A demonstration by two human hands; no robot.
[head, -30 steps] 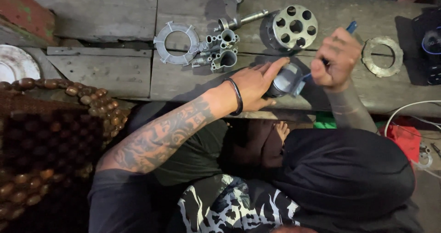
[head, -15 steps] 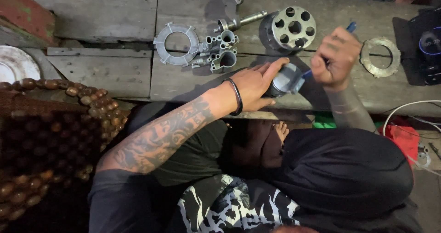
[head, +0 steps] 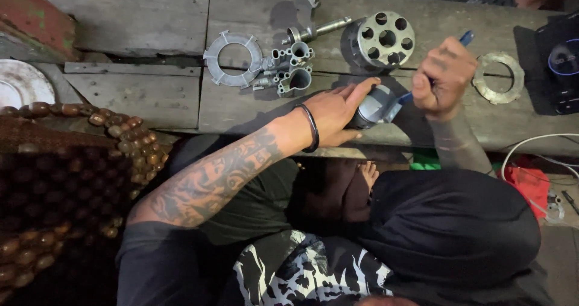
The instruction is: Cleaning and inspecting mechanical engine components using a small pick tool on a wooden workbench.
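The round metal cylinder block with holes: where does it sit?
In the head view, the cylinder block stands on the wooden bench, upper centre-right, just beyond the right hand.

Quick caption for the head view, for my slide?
Left hand steadies a metal part on the wooden bench; right hand works it with a blue-handled tool.

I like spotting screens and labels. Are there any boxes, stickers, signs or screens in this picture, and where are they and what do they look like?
Dark device: far right edge of the wooden bench, beyond the flat metal ring near the right hand; black and boxy, with a round bluish glowing face on top that may be a screen.
No packages, stickers or signs show clearly.
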